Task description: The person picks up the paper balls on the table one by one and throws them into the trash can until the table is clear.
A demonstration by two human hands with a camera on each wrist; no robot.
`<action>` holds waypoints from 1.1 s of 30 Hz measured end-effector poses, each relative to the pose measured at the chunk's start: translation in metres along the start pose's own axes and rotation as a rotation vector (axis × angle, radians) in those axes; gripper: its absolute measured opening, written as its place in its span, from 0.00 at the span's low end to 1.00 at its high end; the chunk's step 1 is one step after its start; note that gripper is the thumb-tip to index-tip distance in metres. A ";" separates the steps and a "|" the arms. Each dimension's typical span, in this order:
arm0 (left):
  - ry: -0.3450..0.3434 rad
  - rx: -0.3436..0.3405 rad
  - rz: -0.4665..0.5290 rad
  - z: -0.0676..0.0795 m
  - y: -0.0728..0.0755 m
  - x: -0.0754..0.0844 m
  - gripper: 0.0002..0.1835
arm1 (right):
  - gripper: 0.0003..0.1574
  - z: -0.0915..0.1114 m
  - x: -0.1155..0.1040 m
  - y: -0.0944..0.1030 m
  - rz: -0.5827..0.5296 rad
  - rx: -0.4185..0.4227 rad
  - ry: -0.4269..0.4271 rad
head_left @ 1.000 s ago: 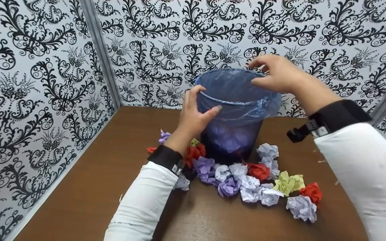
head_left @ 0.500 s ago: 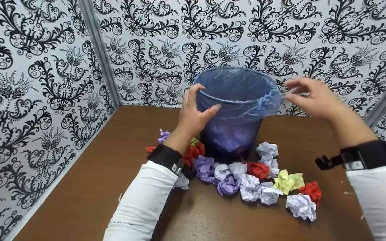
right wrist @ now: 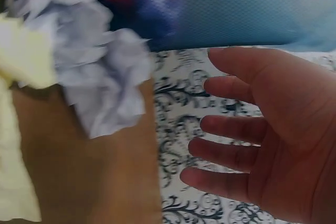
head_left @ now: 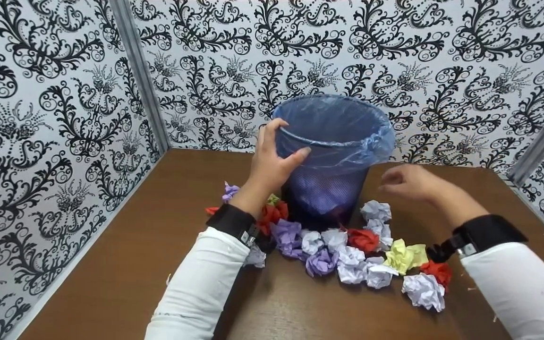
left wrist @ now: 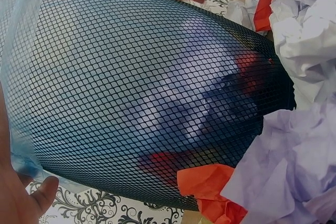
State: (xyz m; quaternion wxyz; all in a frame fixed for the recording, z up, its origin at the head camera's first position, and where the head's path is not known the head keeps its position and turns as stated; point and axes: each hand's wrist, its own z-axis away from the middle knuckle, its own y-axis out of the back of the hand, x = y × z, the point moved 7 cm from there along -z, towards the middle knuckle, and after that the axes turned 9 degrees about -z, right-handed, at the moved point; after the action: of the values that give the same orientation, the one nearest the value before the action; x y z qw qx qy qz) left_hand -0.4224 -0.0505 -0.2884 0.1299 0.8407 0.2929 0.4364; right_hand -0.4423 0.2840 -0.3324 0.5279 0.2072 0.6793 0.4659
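A black mesh wastebasket (head_left: 331, 189) stands at mid-table, lined with a translucent blue bag (head_left: 343, 156) folded over its rim. Through the mesh, crumpled paper (left wrist: 194, 87) shows in its lower part. My left hand (head_left: 272, 163) holds the basket's near-left rim, fingers over the edge and thumb outside on the bag. To the right of the basket, my right hand (head_left: 411, 182) hovers above the table with nothing in it. Its fingers are spread and relaxed in the right wrist view. Nearest to it is a white crumpled paper ball (head_left: 376, 211) by the basket's base.
Crumpled paper balls in white, purple (head_left: 321, 262), red (head_left: 364, 240) and yellow (head_left: 405, 256) lie along the basket's front and right. A few more sit behind my left forearm, including a purple one (head_left: 230, 191). Patterned walls (head_left: 220, 71) border the brown table (head_left: 300, 307).
My right hand has left the basket's opening, swung out to the right and dropped down toward the paper balls. My left hand keeps its hold on the rim.
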 end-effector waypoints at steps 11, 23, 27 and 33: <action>-0.002 -0.008 -0.007 0.001 -0.001 0.000 0.42 | 0.35 -0.013 0.018 -0.037 0.021 -0.102 0.024; 0.012 -0.017 -0.001 -0.002 -0.001 -0.001 0.42 | 0.17 -0.013 0.023 -0.051 -0.062 -0.160 -0.029; 0.011 -0.018 -0.003 -0.002 0.000 0.000 0.42 | 0.11 -0.014 0.022 -0.053 -0.037 -0.158 -0.026; 0.012 -0.019 -0.005 -0.001 0.001 0.000 0.42 | 0.16 -0.014 0.021 -0.052 -0.015 -0.175 -0.014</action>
State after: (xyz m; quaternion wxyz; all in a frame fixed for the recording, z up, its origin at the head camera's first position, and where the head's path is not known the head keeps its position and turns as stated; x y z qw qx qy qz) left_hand -0.4227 -0.0512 -0.2875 0.1375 0.8361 0.2916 0.4439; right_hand -0.4517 0.2696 -0.3880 0.5524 0.1583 0.6336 0.5180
